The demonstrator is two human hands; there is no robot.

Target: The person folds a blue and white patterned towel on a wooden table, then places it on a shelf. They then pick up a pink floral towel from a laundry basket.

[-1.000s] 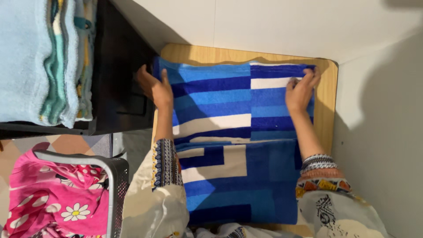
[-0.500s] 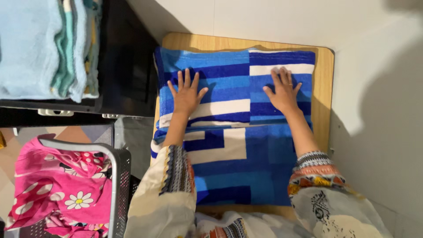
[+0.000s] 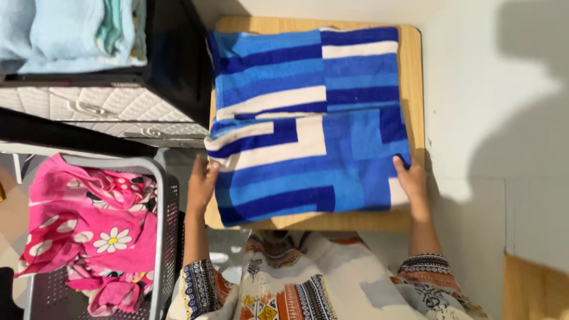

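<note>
Folding step in hand: left hand (image 3: 202,181) and right hand (image 3: 410,181) each grasp a near side edge of the blue striped towel (image 3: 308,124), which lies part-folded on the wooden table (image 3: 415,77). Next move, I'd judge, calls for lifting both near corners evenly toward the far edge.

Left hand (image 3: 201,182): fingertips tucked under edge of blue striped towel (image 3: 308,124), grip not visible. Right hand (image 3: 410,181): fingertips likewise covered by towel corner. Desk (image 3: 415,77): most of wooden top hidden beneath towel; only margins show. Folded light-blue linens (image 3: 65,32): cut off by top and left edges. Grey laundry basket (image 3: 163,237): cut off by bottom edge; interior largely masked by pink floral cloth (image 3: 89,228). Patterned sleeves, garment: cut off at bottom edge.
</note>
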